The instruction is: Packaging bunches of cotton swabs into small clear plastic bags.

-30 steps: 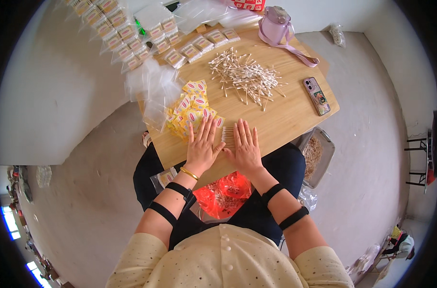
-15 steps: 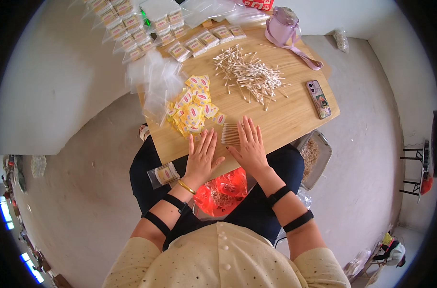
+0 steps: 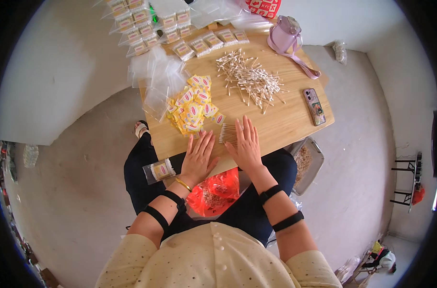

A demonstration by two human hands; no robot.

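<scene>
Both of my hands rest palm down at the near edge of a wooden table (image 3: 285,115). My left hand (image 3: 197,156), fingers stretched out, lies just below a heap of yellow and white printed cards (image 3: 192,108). My right hand (image 3: 246,146) is also flat, its fingers beside and partly over a neat row of cotton swabs (image 3: 227,134). Part of that row is hidden under the hand. Farther back lies a loose pile of cotton swabs (image 3: 252,79). A filled clear packet of swabs (image 3: 160,170) sits by my left wrist, at the table's edge.
Clear plastic bags (image 3: 156,77) lie at the left; filled swab packets (image 3: 199,46) line the back. A lilac bottle (image 3: 284,36) and a phone (image 3: 315,106) are on the right. Below are a red plastic bag (image 3: 213,194) and a bin (image 3: 309,163).
The whole view has shifted slightly. My right hand has moved a little left, covering more of the swab row's right side. My left hand stays flat in about the same place.
</scene>
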